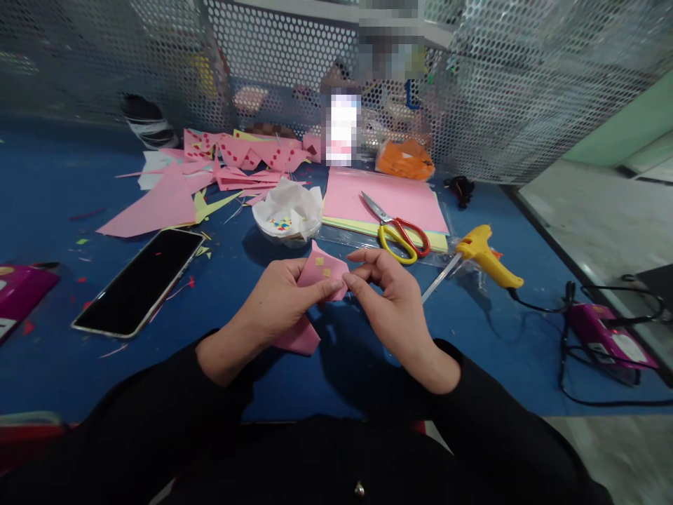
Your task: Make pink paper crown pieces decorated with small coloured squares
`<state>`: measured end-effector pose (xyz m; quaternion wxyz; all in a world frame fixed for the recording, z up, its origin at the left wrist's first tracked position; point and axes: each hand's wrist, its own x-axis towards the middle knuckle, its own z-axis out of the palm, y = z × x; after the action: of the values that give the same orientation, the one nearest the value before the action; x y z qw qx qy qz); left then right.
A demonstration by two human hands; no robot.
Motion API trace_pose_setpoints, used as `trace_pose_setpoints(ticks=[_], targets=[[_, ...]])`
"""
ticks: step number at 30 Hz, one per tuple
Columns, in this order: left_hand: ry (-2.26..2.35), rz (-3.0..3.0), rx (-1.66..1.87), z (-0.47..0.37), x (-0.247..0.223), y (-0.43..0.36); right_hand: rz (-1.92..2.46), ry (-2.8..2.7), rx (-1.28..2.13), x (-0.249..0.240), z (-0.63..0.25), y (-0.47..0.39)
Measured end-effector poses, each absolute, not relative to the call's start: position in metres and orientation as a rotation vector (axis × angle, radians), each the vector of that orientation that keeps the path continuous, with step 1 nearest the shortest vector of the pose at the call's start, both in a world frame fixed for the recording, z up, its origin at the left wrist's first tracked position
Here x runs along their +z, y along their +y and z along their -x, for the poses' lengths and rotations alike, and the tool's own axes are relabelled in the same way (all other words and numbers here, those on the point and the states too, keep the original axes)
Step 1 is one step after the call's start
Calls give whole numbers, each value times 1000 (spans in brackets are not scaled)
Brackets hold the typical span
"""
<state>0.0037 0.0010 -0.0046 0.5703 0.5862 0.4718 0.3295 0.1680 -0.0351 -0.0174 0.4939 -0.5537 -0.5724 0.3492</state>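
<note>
In the middle of the head view, my left hand (278, 294) is closed around a folded piece of pink paper (308, 272), its thumb lying across the front. Small yellow squares sit on the upper face of the paper, and a lower flap hangs below the hand. My right hand (392, 298) pinches at the right edge of this paper with thumb and fingertips; whether anything tiny is between them is hidden. Just beyond is a clear bowl (297, 242) lined with white tissue (294, 200), holding small coloured paper bits (281, 224).
Red-and-yellow scissors (397, 228) lie on stacked coloured sheets (341, 189). A yellow glue gun (488, 256) rests to the right, its cord near a purple box (607, 337). Leftward are a black-screened phone (139, 280) and pink paper scraps (158, 203). A perforated metal panel (284, 49) stands behind.
</note>
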Motion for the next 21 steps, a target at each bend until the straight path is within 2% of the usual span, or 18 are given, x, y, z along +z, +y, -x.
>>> trace_pose_setpoints(ticks=[21], targets=[[1090,-1439,792,1,-13,4,1308,-1351,825,-19,-170,-33]])
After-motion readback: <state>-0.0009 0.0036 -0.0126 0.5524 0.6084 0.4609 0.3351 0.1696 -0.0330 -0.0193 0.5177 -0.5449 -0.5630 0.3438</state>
